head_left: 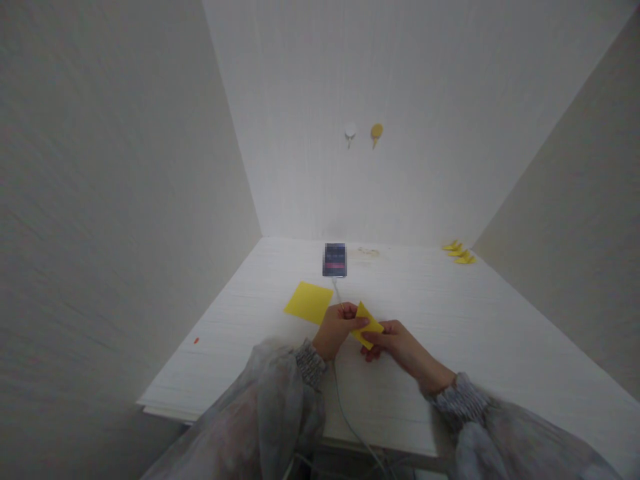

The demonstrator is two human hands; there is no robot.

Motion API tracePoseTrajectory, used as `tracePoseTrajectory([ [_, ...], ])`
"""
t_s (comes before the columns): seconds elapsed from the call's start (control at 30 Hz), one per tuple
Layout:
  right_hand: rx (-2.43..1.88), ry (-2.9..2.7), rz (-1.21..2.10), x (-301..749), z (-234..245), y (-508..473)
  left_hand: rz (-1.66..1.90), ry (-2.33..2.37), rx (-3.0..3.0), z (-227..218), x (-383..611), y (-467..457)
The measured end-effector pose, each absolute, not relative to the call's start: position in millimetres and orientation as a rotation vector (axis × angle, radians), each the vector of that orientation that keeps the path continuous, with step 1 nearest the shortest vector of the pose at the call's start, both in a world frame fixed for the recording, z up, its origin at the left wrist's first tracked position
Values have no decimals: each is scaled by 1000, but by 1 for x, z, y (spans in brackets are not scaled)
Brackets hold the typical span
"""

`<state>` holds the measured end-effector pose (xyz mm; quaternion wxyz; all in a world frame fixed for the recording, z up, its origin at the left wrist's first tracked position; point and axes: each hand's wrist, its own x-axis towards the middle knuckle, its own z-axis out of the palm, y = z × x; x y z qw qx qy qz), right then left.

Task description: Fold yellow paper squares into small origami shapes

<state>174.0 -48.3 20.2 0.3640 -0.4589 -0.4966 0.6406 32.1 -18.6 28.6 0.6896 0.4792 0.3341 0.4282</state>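
Note:
Between my two hands is a folded piece of yellow paper [368, 323], held a little above the white table. My left hand [341, 327] pinches its left side, thumb on top. On the lower right side, my right hand [386, 339] grips the same paper between thumb and fingers. A flat yellow sheet [309, 302] lies on the table just left of my left hand. Several small folded yellow paper pieces [459, 253] sit in a row at the far right by the back wall.
A phone [335, 260] with a blurred screen lies near the back wall, and its white cable [342, 400] runs under my hands to the front edge. Two hooks, one white [350, 132] and one yellow [377, 132], are on the wall. A small orange scrap [197, 341] lies at left.

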Motion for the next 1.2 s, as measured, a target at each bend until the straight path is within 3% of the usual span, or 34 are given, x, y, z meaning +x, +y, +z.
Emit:
tracePoseTrajectory([
  [0.27, -1128, -1374, 1729, 177, 24, -47, 989, 846, 1077, 27, 31, -13],
  [0.57, -1076, -1313, 1390, 179, 29, -43, 1001, 818, 1170, 26, 31, -13],
  [1.2, -1197, -1222, 1342, 182, 23, -42, 839, 836, 1400, 25, 32, -18],
])
